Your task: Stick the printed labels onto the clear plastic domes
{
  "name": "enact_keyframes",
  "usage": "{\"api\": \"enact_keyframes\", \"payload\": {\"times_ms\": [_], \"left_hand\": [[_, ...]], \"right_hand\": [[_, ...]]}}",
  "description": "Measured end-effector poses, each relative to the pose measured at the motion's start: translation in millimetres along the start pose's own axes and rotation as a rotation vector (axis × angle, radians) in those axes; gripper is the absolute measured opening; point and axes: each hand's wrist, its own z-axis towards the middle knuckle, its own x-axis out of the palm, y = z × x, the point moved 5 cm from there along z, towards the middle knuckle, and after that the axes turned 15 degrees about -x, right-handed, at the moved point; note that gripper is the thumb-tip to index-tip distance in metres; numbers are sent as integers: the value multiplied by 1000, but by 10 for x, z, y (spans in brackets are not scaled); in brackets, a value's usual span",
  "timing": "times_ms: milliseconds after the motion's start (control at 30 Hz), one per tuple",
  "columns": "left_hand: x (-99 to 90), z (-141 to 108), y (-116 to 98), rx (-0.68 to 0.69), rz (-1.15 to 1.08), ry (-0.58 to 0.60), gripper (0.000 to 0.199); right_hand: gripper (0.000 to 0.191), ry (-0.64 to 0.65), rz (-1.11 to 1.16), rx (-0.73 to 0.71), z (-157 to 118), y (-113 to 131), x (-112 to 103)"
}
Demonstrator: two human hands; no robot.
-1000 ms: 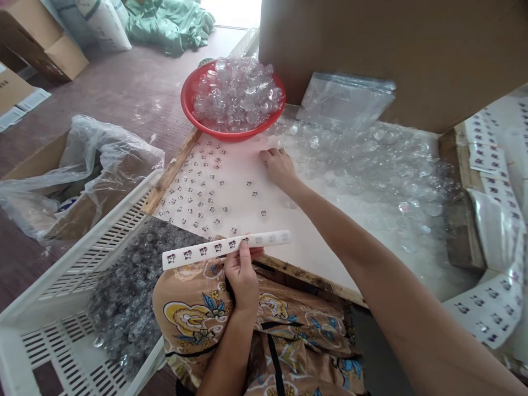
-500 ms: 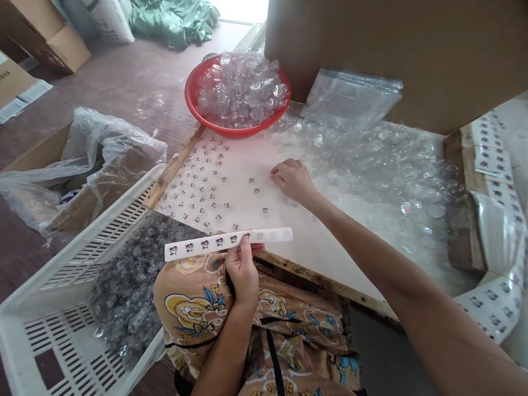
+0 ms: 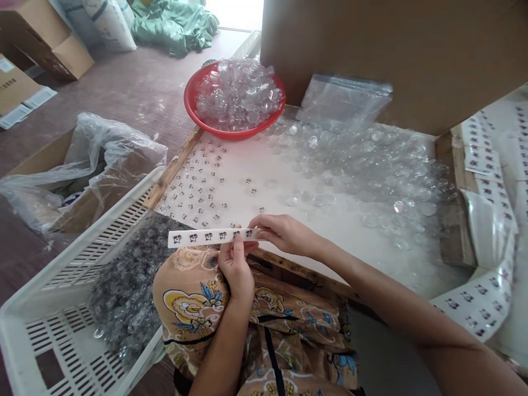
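A white strip printed with small panda stickers lies across my left hand, pinched between its thumb and fingers above my lap. The fingers of my right hand are closed at the strip's right end, beside the left fingertips, and cover that end. Behind them, small panda stickers dot the left part of the white tabletop. Several clear domed pieces are spread over its right part.
A red basin heaped with clear pieces stands at the back. White crate with clear pieces at left, beside a plastic-lined box. Wooden edge strips border the table. Sticker sheets lie right; a cardboard panel rises behind.
My right hand has come down and left from the middle of the tabletop to the strip's right end. The strip has shifted slightly in view, still in my left hand.
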Motion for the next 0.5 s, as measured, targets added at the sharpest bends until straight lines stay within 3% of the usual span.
{"api": "enact_keyframes", "payload": {"times_ms": [233,333,400,500], "left_hand": [[46,15,-32,-30,-81,-20,29],[46,16,-22,-45,-69,-14,29],[31,17,-12,-46,-63,-26,28],[12,18,-2,-37,-34,-44,29]], "right_hand": [[25,-114,-306,-168,-112,164,70],[17,-216,-237,-180,-74,185,17],[15,-345,-109,-83,-10,23,-155],[14,-525,20,203,54,-493,-502]]}}
